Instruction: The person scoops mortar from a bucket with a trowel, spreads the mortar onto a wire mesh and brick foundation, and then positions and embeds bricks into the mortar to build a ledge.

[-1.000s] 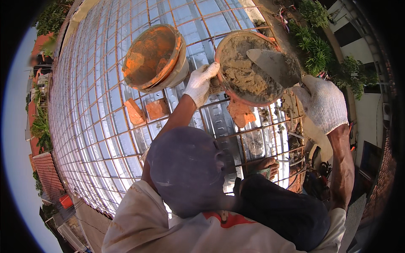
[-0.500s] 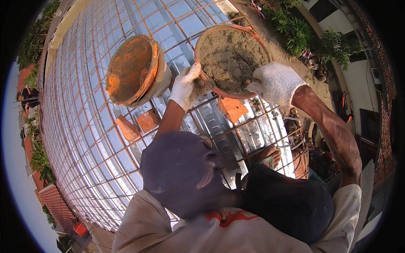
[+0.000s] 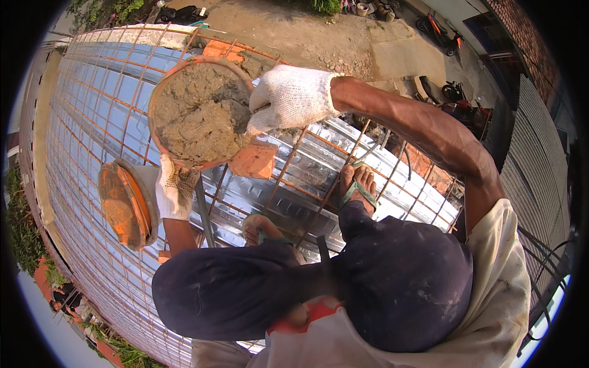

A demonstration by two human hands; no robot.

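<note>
Bucket: the bucket (image 3: 152,116) of wet mortar (image 3: 205,132) is seen at the upper left, over the bars (image 3: 288,162); whether it is partly borne by the brick (image 3: 253,161) just beside its rim cannot be told.
Left hand: the bucket is grasped at its near rim by the left hand (image 3: 177,189).
Right hand: the right hand (image 3: 293,101) is clenched at the right rim; what is gripped in it is hidden.
Rim: the bucket could be tipped if one side were pushed harder than the other is braced, as an even seat is hardly given by bars and brick.
Mortar: some could be flung over the rim by a quick lift, so heaped is the fill.
Edge: anything let slip there could be dropped to the ground (image 3: 343,46), which is judged to lie lower.
Feet: a stumble could be caused if one of the feet (image 3: 362,183) were caught by a bar.
Half a second on: the view has been swung; the bucket is shown further left, the orange bucket (image 3: 138,199) is seen more from its side, and a second foot has been brought into sight.
</note>
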